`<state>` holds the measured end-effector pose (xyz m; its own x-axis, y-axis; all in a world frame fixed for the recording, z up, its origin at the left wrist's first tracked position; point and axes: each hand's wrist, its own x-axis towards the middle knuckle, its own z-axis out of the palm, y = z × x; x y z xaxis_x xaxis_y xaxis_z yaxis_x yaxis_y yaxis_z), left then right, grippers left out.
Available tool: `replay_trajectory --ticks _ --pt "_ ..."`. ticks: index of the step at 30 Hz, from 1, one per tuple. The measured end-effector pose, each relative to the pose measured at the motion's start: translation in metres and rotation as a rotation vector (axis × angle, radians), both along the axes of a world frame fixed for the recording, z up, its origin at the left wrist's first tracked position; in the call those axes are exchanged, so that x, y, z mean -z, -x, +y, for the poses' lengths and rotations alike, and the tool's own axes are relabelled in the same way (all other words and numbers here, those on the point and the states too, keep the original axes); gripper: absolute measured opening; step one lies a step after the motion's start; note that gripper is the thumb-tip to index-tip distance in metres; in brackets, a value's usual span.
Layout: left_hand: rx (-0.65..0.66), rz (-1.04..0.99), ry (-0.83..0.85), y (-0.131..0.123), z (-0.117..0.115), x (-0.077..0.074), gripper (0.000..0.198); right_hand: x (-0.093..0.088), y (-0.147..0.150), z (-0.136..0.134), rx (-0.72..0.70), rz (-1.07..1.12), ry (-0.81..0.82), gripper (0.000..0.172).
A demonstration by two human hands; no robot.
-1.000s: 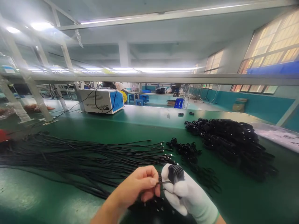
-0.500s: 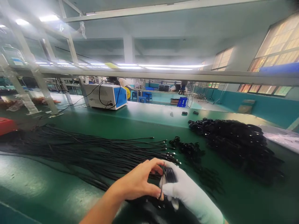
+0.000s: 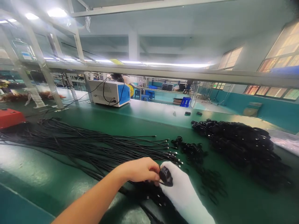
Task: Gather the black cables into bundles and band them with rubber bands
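My right hand (image 3: 181, 185), in a white glove, is wrapped round a small coiled black cable (image 3: 166, 176). My bare left hand (image 3: 143, 169) meets it at the coil's left side, thumb and fingers pinched together. From that pinch a thin black band (image 3: 163, 183) runs to the lower edge of the coil; part of it is hidden by the fingers. Below the hands lie more black cables (image 3: 154, 214) with small shiny plug ends. To the left, a long bundle of straight black cables (image 3: 88, 143) stretches across the green table, plugs pointing right.
A big heap of coiled black cables (image 3: 240, 149) covers the right side. Nearer are a small dark pile (image 3: 191, 151) and loose thin black loops (image 3: 213, 183). A white and blue machine (image 3: 112, 93) stands behind, under a metal shelf rail (image 3: 158, 71). A red box (image 3: 10, 118) sits far left.
My left hand had the black band stretched between thumb and finger beside the coil; now its fingers are pinched together at the coil. The right hand has turned, showing the coil's loops end-on.
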<state>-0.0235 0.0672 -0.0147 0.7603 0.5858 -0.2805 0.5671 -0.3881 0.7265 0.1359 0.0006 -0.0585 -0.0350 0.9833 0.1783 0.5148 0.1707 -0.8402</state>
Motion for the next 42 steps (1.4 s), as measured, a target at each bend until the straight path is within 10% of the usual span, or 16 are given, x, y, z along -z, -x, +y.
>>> replay_trajectory --ticks 5,9,22,26,31,38,42 --pt "-0.045 -0.061 0.014 0.001 -0.014 0.009 0.02 -0.009 -0.018 -0.008 -0.569 0.791 0.245 0.042" --pt "-0.268 -0.453 0.308 0.004 -0.031 0.005 0.008 0.005 -0.022 -0.005 -0.724 1.117 0.262 0.049" --pt "-0.571 -0.877 0.451 -0.028 -0.04 0.017 0.019 0.007 -0.014 -0.006 -0.687 1.076 0.282 0.049" --pt "-0.555 -0.719 0.178 -0.021 -0.035 0.005 0.01 0.008 -0.017 -0.005 -0.634 1.043 0.272 0.055" --pt "-0.339 -0.467 -0.314 -0.005 -0.033 -0.019 0.056 0.01 -0.021 -0.003 -0.671 1.067 0.327 0.053" --pt "-0.025 -0.44 -0.051 -0.004 -0.023 -0.03 0.044 0.019 -0.019 -0.003 -0.897 1.141 0.637 0.061" --pt "-0.13 -0.463 0.117 -0.012 -0.013 -0.02 0.033 0.019 -0.014 0.0 -0.802 1.172 0.632 0.064"
